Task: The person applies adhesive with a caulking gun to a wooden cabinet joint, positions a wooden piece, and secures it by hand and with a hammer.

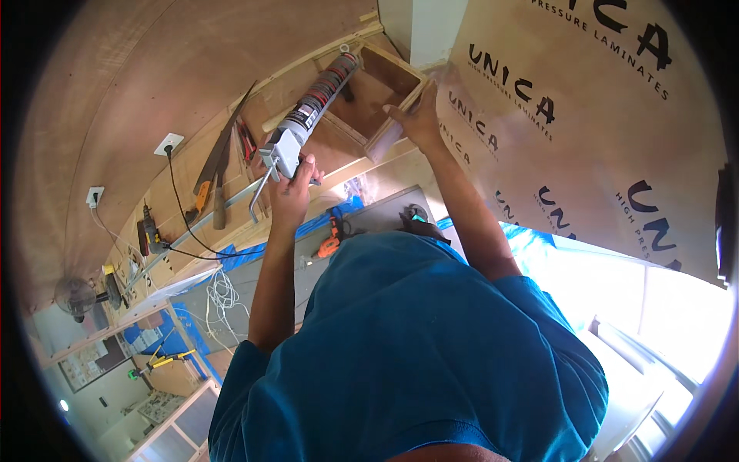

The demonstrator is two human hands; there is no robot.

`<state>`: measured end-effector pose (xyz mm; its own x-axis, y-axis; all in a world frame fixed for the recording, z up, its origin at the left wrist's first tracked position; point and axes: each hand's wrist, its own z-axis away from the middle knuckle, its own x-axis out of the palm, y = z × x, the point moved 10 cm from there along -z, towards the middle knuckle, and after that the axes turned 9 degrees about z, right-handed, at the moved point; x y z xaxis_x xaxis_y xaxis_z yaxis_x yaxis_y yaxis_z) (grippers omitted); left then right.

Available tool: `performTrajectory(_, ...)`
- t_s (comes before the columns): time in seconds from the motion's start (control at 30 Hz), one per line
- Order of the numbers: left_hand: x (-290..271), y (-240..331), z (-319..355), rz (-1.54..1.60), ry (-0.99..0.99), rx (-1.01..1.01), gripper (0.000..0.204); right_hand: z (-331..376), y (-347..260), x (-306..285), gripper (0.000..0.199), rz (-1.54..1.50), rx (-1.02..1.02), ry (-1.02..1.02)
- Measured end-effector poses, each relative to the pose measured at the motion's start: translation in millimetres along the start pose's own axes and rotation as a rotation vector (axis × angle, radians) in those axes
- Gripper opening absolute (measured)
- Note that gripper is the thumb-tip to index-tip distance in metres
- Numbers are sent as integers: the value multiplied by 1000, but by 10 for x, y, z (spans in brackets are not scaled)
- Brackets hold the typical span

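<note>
My left hand [289, 194] grips the handle end of a caulking gun [282, 151]. A dark cartridge with a silver lower part [314, 102] is loaded in the gun, which slants up to the right across the wooden ledge. My right hand [418, 119] is closed on the near right edge of an open wooden box [379, 142], thumb inside and fingers outside. The gun's front end lies over the left side of this box. Part of the box's inside is hidden behind the gun.
On the ledge to the left lie a handsaw [223, 146], red-handled pliers [247, 141] and a yellow-and-black drill [153, 231]. An orange power tool [329, 243] and a coiled white cable [222, 296] are lower down. A printed laminate sheet [585, 146] stands at right.
</note>
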<state>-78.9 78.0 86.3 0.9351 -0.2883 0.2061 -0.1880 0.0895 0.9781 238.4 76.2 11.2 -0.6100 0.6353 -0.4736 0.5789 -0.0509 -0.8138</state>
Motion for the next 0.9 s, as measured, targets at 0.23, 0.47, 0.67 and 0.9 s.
performTrajectory(0.23,39,161,47,-163,30,43,11,22,-37,74,106,-334,27,-82)
performTrajectory(0.47,-65,14,128,133,136,-92,11,44,-94,0,110,-122,57,-65)
performTrajectory(0.67,-62,-101,221,182,100,-91,13,44,42,45,114,-217,79,-48)
performTrajectory(0.9,-226,-119,145,97,199,-90,12,29,89,71,123,-151,61,-80)
